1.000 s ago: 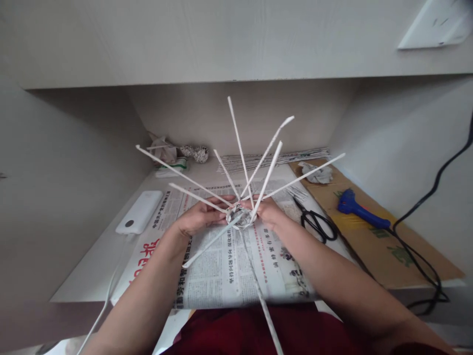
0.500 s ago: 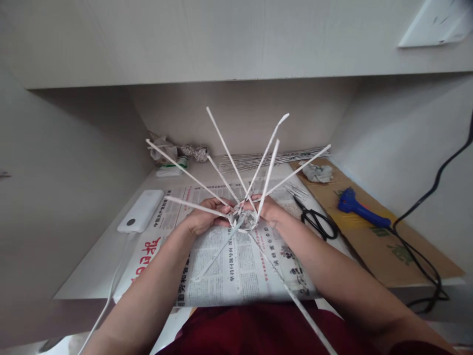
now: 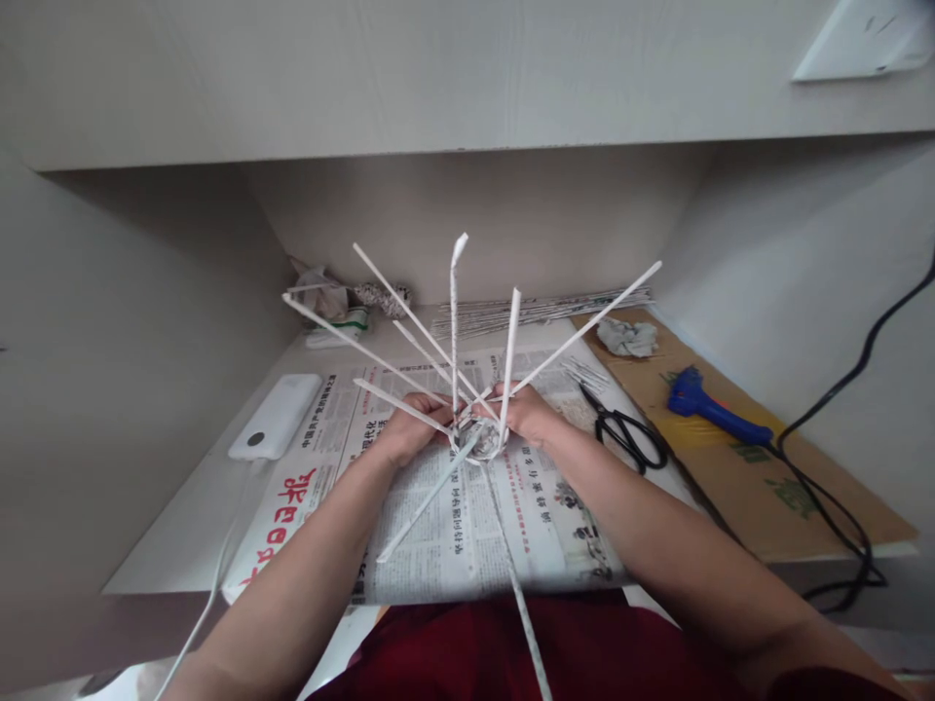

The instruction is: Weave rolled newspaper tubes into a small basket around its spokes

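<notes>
Woven paper-tube base [image 3: 482, 444] between my left hand [image 3: 415, 428] and right hand [image 3: 531, 415], both pinched on its rim, presumably steadying it so the spokes [image 3: 511, 350] splay clear. Newspaper [image 3: 430, 565] beneath my grip, likely shielding the table [image 3: 175, 540]; black scissors [image 3: 602, 420] near its right, handy.

Left hand [image 3: 410, 428]: fingertips lost behind the weave [image 3: 483, 444] it holds. Right hand [image 3: 532, 414]: fingertips hidden among rods [image 3: 454, 321]. From here, small newsprint [image 3: 420, 567] too fine to read. One strand [image 3: 514, 574] runs out of sight below; socket [image 3: 862, 41] cut off above, cable [image 3: 867, 355] at right.
</notes>
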